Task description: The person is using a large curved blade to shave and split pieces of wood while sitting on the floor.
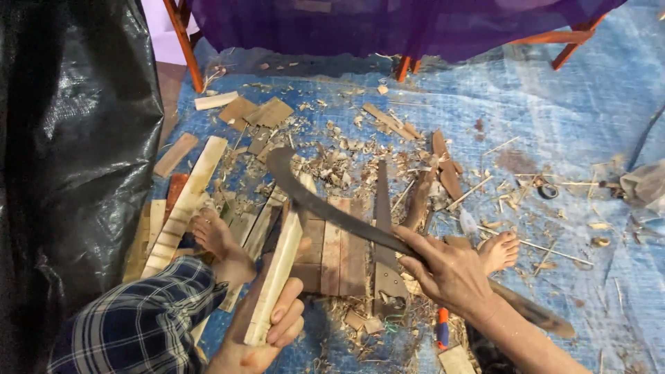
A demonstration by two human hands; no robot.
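Observation:
My left hand [267, 332] grips the lower end of a pale wooden stick [280, 266] that stands tilted upward over a wooden block [336, 249]. A long curved dark blade, a machete [325, 208], is held in my right hand [447, 273] by its handle. The blade lies across the upper part of the stick, its hooked tip pointing up and left. My bare feet [215, 235] rest on the wood pieces either side of the block.
Wood shavings and offcuts [346, 152] litter a blue tarp [554, 125]. A long pale plank [183, 204] lies at left beside black plastic sheeting [69, 138]. A handsaw blade [382, 228] lies on the block. Purple cloth over orange chair legs [183, 41] hangs at the back.

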